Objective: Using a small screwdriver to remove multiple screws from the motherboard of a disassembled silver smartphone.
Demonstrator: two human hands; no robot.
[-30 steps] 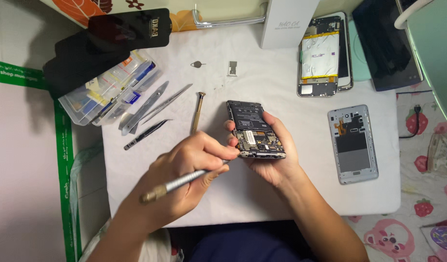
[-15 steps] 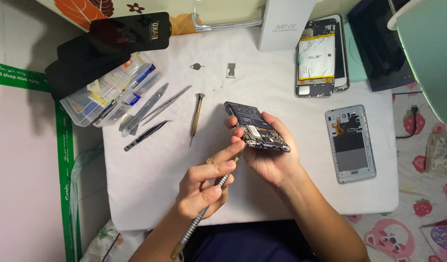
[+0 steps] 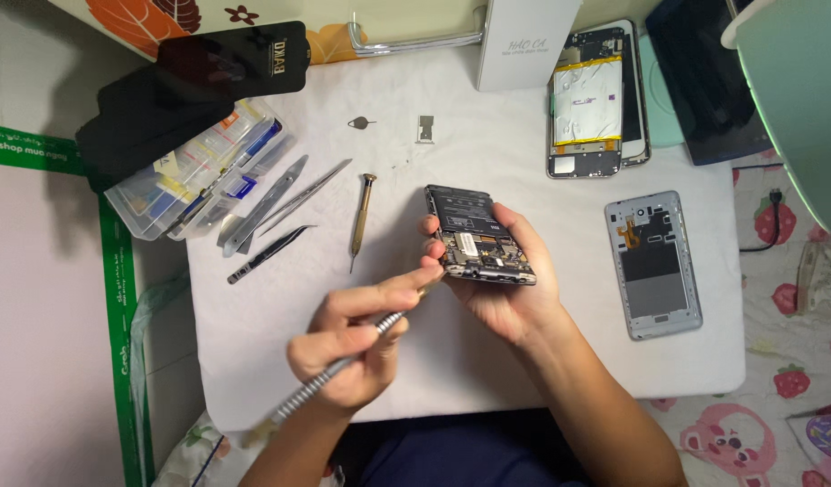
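The opened black smartphone with its bare circuit board and flat dark battery (image 3: 478, 234) lies tilted in the cupped right hand (image 3: 501, 284) just above the centre of the white matte work mat (image 3: 523, 361), fingers curled round its edges. At its seven o'clock the left hand (image 3: 352, 347) pinches a slim knurled steel screwdriver (image 3: 343, 365), tip towards the phone's lower edge. A wooden-handled screwdriver (image 3: 363, 216) lies at nine o'clock, steel tweezers (image 3: 284, 203) beyond, a grey metal back cover (image 3: 654, 263) at three o'clock.
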